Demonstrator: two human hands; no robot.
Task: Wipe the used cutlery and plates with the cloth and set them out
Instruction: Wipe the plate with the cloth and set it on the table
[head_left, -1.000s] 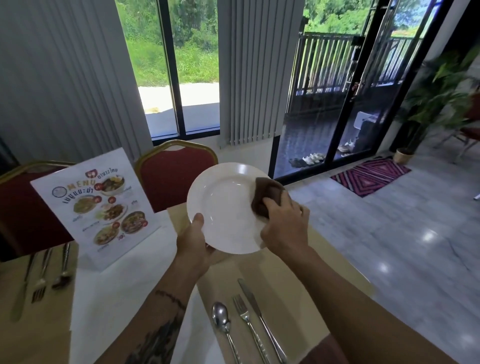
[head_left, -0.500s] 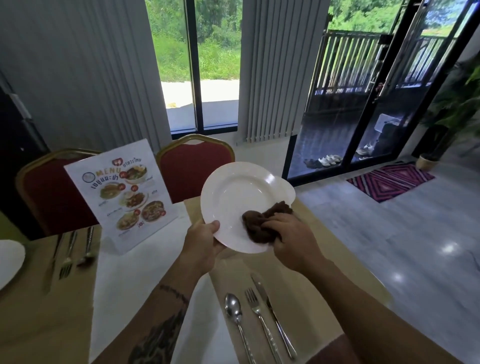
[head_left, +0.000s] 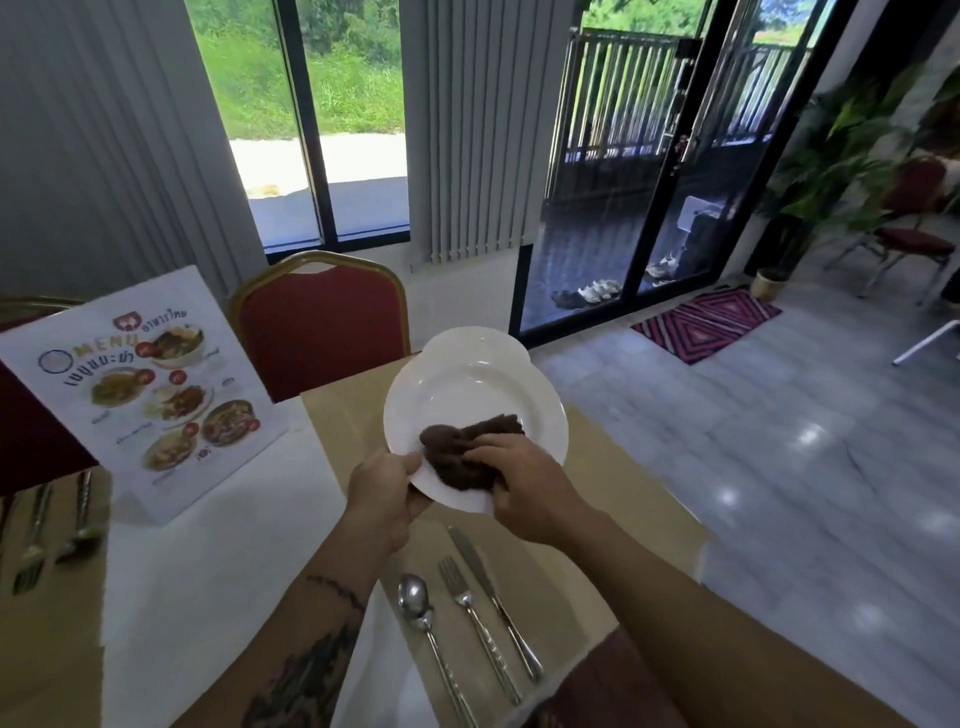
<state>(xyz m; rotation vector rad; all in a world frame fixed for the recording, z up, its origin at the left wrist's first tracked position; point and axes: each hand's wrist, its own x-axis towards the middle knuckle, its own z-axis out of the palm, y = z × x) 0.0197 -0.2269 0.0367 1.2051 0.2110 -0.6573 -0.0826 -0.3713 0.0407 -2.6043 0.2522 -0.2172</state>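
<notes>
A white plate (head_left: 467, 395) is held tilted above the table, and a second white plate's rim (head_left: 483, 340) shows just behind it. My left hand (head_left: 379, 499) grips the plate's lower left rim. My right hand (head_left: 524, 493) holds a bunched dark brown cloth (head_left: 462, 452) pressed on the lower part of the plate's face. Below my arms a spoon (head_left: 415, 603), a fork (head_left: 467, 608) and a knife (head_left: 488, 587) lie side by side on a tan placemat (head_left: 613, 519).
A standing menu card (head_left: 150, 389) is on the white tablecloth (head_left: 208, 571) at left. More cutlery (head_left: 52, 530) lies on another placemat at far left. A red chair (head_left: 322, 322) faces me across the table. The table's right edge drops to a grey tiled floor (head_left: 805, 493).
The cloth has slid from the plate's right rim down to its lower middle with my right hand. The plate sits lower in view as my head turned.
</notes>
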